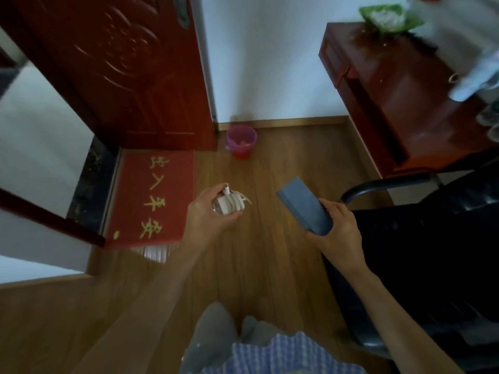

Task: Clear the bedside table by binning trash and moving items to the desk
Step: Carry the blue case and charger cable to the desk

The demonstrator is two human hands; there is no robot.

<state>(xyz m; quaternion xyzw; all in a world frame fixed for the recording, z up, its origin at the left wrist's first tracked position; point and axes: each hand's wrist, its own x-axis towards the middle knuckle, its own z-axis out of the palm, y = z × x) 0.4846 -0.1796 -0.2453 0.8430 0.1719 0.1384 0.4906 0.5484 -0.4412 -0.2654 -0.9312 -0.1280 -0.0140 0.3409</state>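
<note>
The left hand grips a white charger wound in its cable. The right hand holds a blue box above the wooden floor.

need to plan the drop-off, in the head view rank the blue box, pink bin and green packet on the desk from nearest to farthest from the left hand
From the left hand, holding the white charger:
1. blue box, just to its right, in the right hand.
2. pink bin, ahead by the wall.
3. green packet, far right on the desk.
</note>
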